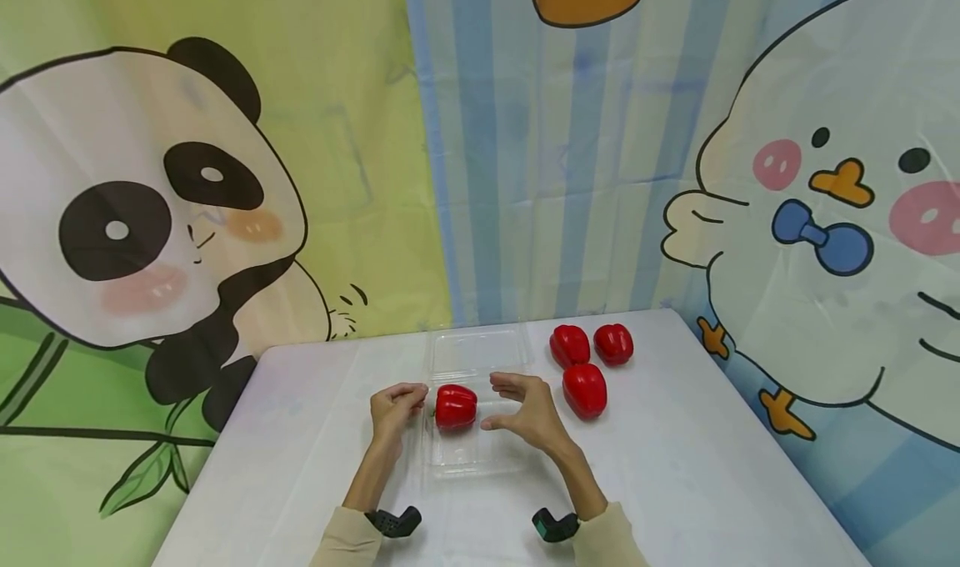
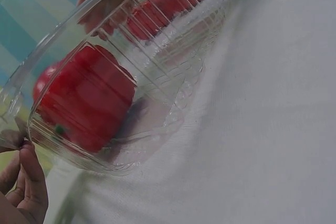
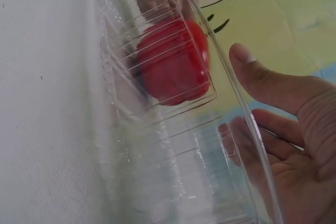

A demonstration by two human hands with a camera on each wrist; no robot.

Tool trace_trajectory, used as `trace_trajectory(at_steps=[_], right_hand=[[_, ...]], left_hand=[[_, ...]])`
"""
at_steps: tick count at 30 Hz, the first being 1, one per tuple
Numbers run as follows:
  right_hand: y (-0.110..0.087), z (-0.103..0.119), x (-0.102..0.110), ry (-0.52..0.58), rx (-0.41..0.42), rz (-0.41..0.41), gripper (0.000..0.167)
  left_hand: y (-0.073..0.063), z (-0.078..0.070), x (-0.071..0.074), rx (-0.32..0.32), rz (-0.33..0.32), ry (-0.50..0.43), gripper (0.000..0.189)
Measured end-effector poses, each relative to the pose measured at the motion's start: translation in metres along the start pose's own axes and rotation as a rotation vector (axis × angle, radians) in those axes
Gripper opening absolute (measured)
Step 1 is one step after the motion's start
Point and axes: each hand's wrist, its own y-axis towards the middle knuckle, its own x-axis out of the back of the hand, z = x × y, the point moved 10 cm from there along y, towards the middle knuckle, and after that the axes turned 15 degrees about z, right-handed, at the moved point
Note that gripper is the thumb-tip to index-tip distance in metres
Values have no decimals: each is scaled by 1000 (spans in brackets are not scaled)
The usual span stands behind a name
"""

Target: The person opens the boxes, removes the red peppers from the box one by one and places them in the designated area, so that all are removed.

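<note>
A clear plastic clamshell container (image 1: 480, 460) lies with its lid (image 1: 480, 352) folded back on the far side. Inside its left part sits one red bell pepper (image 1: 455, 407), seen through the ribbed wall in both wrist views; its green stem (image 2: 60, 129) shows in the left one. At the left rim, my left hand (image 1: 396, 413) pinches the container's edge between thumb and fingertips. My right hand (image 1: 531, 410) hovers by the right side of the container, thumb and fingers spread apart with nothing between them.
To the right of the container, three more red bell peppers (image 1: 585, 390) are grouped on the white-covered table (image 1: 675, 467). Behind the table hangs a cartoon-printed curtain (image 1: 510, 175). Dark wrist devices (image 1: 555, 525) sit by both sleeves.
</note>
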Motion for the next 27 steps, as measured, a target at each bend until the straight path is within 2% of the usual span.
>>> trace_trajectory(at_steps=[8,18,27], right_hand=[[6,-3,-11,5,-16,46,73],[15,-4,-14,-26,-20,61,74],[20,-8,-22,-38,-51,94,77]], left_hand=[[-2,2,2,19,-12,13,26],[1,-1,0,0,-10,2,25],[3,6,3,18,0,-8,26]])
